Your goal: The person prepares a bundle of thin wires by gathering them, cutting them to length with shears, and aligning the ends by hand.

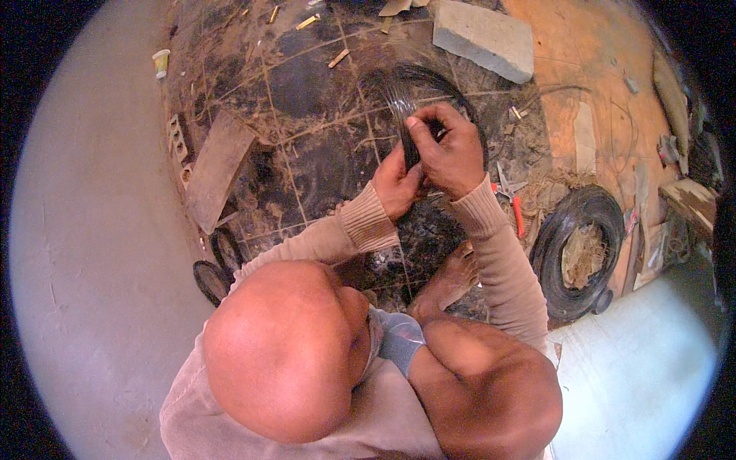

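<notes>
Hands: I have both in view through the head camera, close together above the floor. The left hand (395, 184) grasps the lower part of a bundle of thin, glossy black strands (400, 107); its thumb side faces up, and I cannot make out all of its fingers. The right hand (454, 157) is just beside it, bent at the knuckles, thumb and forefinger pinched together against the same bundle; I cannot tell how many strands lie in that pinch.

Bundle: it rises from the left hand, catches light near its top, and curves in a loop to the right behind the right hand. I cannot tell whether it is wire or plastic.

Arms: both wear beige knitted sleeves with ribbed cuffs (368, 218).

Surroundings: I note a metal cutting tool with red handles (518, 218) just beside the right sleeve. Farther right lies a thick black ring-shaped coil (546, 257), tangled brown fibrous material (583, 257) showing inside its hole. Beyond the hands, near the far edge, is a pale grey rectangular block (483, 42). To the left, a flat grey-brown rectangular slab (221, 172) lies at a slant, with two thin black hoops (201, 282) nearer the body. I record the tiled floor (307, 84) as dark and dirt-smeared here, orange toward the right.
</notes>
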Demonstrator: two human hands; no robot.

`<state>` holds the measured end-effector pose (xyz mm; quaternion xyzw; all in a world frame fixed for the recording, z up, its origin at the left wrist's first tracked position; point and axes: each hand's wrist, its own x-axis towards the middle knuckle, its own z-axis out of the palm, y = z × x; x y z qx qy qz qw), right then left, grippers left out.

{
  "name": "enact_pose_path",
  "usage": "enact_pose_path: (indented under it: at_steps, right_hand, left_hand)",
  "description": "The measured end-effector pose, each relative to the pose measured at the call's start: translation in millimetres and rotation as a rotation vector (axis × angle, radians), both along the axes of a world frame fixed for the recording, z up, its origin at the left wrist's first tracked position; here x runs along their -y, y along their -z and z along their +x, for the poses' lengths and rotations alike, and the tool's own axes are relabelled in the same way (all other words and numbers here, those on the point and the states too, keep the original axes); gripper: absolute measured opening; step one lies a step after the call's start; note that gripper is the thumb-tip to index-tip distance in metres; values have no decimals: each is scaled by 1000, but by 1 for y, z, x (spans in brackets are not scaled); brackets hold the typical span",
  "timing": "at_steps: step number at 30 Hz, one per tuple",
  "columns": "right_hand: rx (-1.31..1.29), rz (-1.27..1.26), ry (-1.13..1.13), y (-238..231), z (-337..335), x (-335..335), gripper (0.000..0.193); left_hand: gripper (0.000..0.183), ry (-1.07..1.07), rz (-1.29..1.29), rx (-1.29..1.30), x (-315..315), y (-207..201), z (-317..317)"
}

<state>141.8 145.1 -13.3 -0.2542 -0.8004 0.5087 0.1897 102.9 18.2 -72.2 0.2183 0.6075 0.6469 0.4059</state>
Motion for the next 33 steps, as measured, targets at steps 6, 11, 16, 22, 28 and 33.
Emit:
enact_pose_path:
  at_steps: [6,11,16,22,28,33]
  right_hand:
    - [-155,-519,87,-14,10,-11,15]
    - [-123,-555,140,-10,11,-14,14]
    - [-171,191,60,-12,12,-1,20]
    - [-57,451,-238,-22,20,5,21]
    - [-361,480,-160,-23,25,10,17]
    - [-436,42,423,-74,53,3,7]
  left_hand:
    - [13,-12,-12,303,0,-25,-8]
    - [14,39,-12,383,-1,-26,-4]
    - [18,-35,-52,332,2,-21,0]
    - [29,6,45,-40,4,-6,1]
    - [25,-53,48,179,7,-12,-3]
    - [10,-54,-16,480,9,-28,-18]
